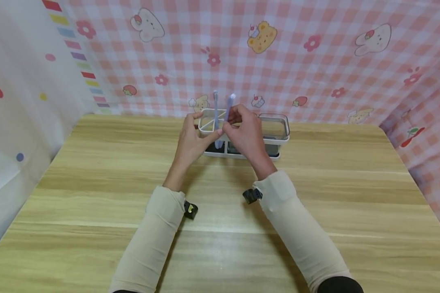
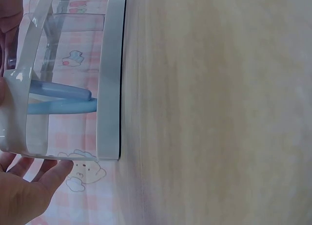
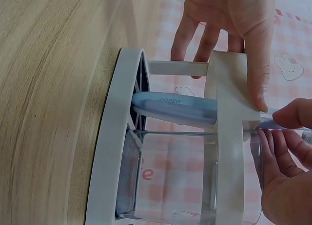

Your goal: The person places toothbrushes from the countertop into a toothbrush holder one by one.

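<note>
A white toothbrush holder (image 1: 251,157) stands at the back of the table. My left hand (image 1: 192,140) grips its left end, the thumb along the front of the top frame and the fingers around the side, as the right wrist view also shows. Two toothbrushes lean in the left, divided section, their handle ends down near the base. My right hand (image 1: 247,130) pinches the purple toothbrush (image 1: 230,101) just above the top frame. Beside it, the light blue toothbrush (image 3: 187,99) stands nearly upright. In the left wrist view both handles cross below the frame, the blue toothbrush (image 2: 61,107) included.
A clear cup (image 1: 275,127) sits in the holder's right section, and another clear cup (image 3: 170,171) is in the middle. Behind the wooden table (image 1: 220,244) hangs a pink checked cloth (image 1: 190,49), close to the holder.
</note>
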Action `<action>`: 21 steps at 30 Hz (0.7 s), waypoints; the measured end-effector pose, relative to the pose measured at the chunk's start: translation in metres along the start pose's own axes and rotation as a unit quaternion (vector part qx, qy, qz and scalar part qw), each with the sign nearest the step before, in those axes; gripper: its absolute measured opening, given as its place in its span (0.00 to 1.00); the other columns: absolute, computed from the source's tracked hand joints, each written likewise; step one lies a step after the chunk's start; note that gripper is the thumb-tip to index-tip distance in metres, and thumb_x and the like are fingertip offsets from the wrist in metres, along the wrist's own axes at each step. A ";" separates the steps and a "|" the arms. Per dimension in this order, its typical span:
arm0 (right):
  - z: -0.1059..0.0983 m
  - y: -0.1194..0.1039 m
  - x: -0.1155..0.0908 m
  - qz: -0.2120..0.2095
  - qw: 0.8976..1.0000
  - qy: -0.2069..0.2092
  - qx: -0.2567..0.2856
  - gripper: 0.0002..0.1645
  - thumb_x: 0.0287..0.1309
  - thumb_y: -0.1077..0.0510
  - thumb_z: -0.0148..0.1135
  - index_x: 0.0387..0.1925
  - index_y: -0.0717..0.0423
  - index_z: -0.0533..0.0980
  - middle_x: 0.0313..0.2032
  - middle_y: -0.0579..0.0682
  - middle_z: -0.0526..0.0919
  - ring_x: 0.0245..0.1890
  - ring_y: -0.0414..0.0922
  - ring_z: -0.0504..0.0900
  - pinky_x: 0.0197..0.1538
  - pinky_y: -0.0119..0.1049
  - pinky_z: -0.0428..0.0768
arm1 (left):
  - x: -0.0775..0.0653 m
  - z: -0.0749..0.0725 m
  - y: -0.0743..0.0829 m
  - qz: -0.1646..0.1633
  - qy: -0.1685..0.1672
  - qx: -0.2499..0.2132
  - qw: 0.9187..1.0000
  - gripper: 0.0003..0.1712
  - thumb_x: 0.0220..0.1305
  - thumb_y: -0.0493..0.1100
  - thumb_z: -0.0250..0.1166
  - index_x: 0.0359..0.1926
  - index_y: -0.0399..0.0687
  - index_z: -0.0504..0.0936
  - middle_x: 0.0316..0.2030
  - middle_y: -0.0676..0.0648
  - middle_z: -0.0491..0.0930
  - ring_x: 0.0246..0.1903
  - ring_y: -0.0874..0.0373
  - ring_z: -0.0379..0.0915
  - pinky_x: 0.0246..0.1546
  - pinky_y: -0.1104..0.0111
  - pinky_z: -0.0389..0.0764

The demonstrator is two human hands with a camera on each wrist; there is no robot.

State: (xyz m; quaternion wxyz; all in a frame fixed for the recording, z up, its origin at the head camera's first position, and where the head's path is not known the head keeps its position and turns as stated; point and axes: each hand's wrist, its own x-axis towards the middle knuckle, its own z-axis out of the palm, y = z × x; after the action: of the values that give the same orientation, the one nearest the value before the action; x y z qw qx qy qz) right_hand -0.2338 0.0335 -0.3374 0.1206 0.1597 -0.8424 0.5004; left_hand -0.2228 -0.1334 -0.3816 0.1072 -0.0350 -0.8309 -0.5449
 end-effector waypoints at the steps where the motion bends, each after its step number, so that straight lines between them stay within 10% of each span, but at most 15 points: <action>1: 0.000 0.000 0.000 0.000 1.000 -0.001 0.000 0.10 0.61 0.67 0.63 0.45 0.63 0.78 0.40 0.55 0.84 0.42 0.47 0.83 0.46 0.36 0.83 | 0.000 0.000 0.000 0.001 0.000 0.000 1.000 0.45 0.59 0.56 0.74 0.70 0.43 0.63 0.64 0.38 0.68 0.57 0.46 0.69 0.47 0.56 0.75; 21: -0.006 0.000 -0.003 0.005 1.000 -0.025 0.004 0.11 0.61 0.68 0.66 0.45 0.63 0.78 0.42 0.55 0.83 0.45 0.48 0.82 0.48 0.34 0.82 | -0.001 0.000 0.002 -0.001 0.005 0.005 1.000 0.45 0.59 0.56 0.74 0.69 0.43 0.64 0.64 0.38 0.68 0.56 0.46 0.69 0.48 0.56 0.75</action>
State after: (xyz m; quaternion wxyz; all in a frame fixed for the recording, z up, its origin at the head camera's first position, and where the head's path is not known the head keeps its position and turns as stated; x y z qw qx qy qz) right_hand -0.2310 0.0393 -0.3358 0.0957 0.1683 -0.8440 0.5002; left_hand -0.2216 -0.1325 -0.3805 0.1107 -0.0306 -0.8332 -0.5409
